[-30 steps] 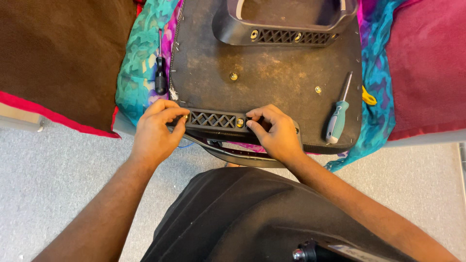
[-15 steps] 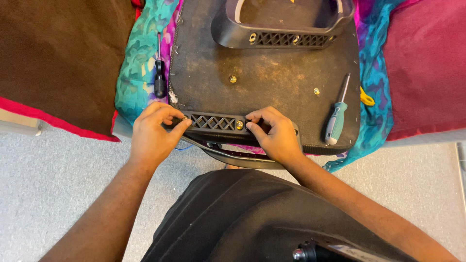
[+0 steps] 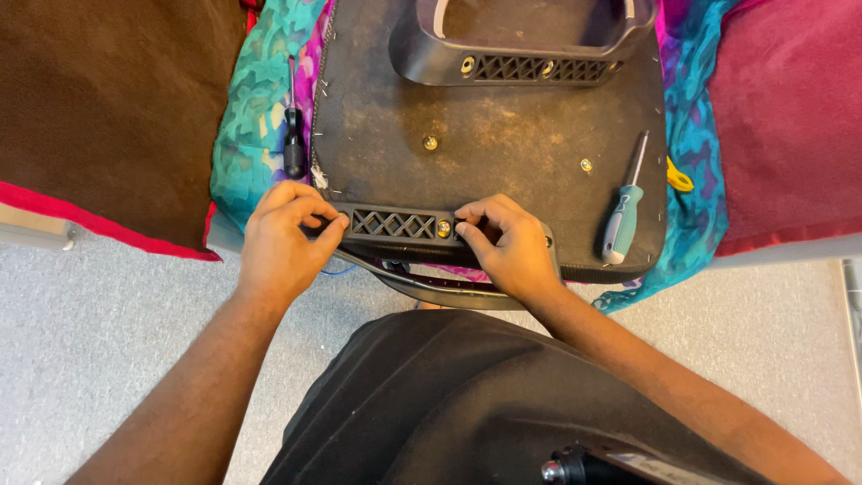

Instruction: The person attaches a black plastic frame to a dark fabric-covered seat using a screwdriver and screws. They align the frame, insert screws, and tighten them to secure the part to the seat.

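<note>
Along the near edge of the upturned seat base (image 3: 503, 153), my two hands close on a black lattice bracket (image 3: 395, 224). My left hand (image 3: 283, 238) pinches its left end, thumb and fingers pressed together around it; my right hand (image 3: 512, 247) curls its grip over the right end, fingertips just beside a brass bolt (image 3: 443, 228). The bracket lies flat between both hands, touching each. A matching bracket (image 3: 521, 67) sits at the far edge. A teal-handled screwdriver (image 3: 621, 216) rests near the right edge, apart from my right hand; a black screwdriver (image 3: 293, 135) lies on the patterned cloth (image 3: 256, 117) off the left edge. The middle of the base is bare board with two bolt heads.
</note>
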